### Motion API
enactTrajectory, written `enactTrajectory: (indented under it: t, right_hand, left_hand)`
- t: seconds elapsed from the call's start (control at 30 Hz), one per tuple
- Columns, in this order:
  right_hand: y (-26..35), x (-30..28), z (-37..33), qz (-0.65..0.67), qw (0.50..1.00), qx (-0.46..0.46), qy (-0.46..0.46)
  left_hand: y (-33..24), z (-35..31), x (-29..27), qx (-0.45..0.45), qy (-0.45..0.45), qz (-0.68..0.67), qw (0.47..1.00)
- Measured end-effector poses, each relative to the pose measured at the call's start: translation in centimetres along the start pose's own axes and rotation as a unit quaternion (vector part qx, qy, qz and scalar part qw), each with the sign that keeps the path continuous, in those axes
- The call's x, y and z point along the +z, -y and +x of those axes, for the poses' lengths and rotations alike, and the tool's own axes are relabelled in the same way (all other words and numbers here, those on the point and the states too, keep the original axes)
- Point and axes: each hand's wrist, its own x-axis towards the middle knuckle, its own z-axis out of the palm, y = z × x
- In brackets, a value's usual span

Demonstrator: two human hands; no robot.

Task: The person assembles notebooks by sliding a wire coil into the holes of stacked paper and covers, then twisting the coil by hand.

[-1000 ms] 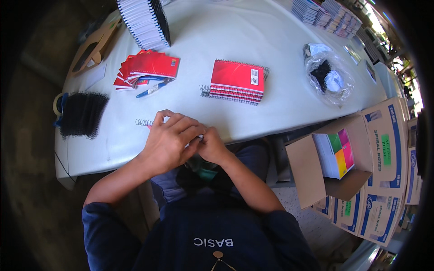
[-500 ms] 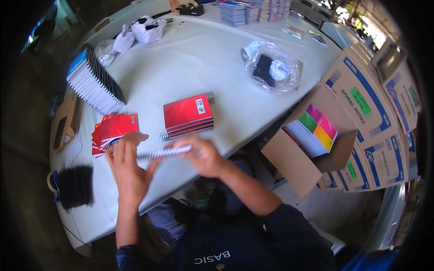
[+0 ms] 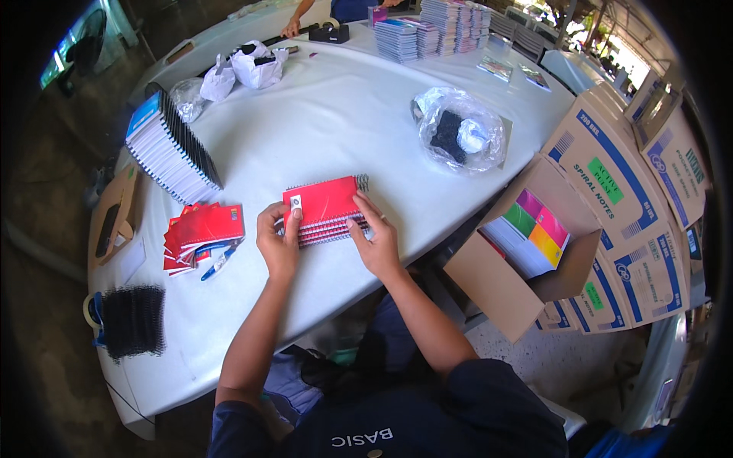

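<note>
A stack of red spiral notebooks point(image 3: 328, 201) lies on the white table in front of me, wire bindings showing along its edges. My left hand point(image 3: 280, 238) grips the top notebook at its left end, thumb on the cover beside a white label. At the right end, my right hand point(image 3: 376, 237) holds the same notebook, with fingertips on the cover and thumb at the near edge. Loose red booklets without visible wire point(image 3: 202, 231) are fanned out to the left, and a blue pen point(image 3: 219, 262) rests against them.
Black-bound notebooks point(image 3: 174, 149) stand stacked at left, above a bundle of black wire coils point(image 3: 134, 321). A clear plastic bag point(image 3: 462, 131) sits at right. An open carton point(image 3: 495, 294) of colourful notebooks is beside the table. Another person's hand point(image 3: 291, 28) rests at the far edge.
The notebook held edge-on near the loose booklets now lies on the red stack, both hands at its ends. The pen shows fully on the table. Another person's arm has appeared at the far side.
</note>
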Motion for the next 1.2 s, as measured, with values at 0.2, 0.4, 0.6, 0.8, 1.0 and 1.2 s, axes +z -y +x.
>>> enactTrajectory:
  t: [0.2,0.4,0.6,0.8,1.0,1.2]
  right_hand:
    - [-0.1,-0.3,-0.1,-0.037,0.998,-0.02,-0.052]
    - [0.3,1.7,-0.3,0.058,0.985,0.152,-0.059]
    - [0.4,2.7,-0.2,0.019,0.989,0.119,-0.084]
    - [0.3,1.4,-0.9,0.022,0.991,0.094,-0.092]
    - [4.4,2.9,-2.6,0.018,0.983,-0.125,-0.135]
    - [8.1,4.3,-4.3,0.029,0.978,-0.167,0.118]
  left_hand:
    - [-1.1,-0.8,0.4,-0.084,-0.005,-0.029,0.996]
    - [-1.3,-1.1,1.7,-0.114,-0.037,-0.108,0.987]
    - [-1.3,-1.5,0.8,-0.161,-0.017,-0.121,0.979]
    - [1.8,3.1,-5.4,0.021,-0.015,0.227,0.973]
    - [5.9,5.2,-15.9,0.123,0.166,0.542,0.814]
    - [0.3,5.9,-16.7,0.189,0.017,0.44,0.878]
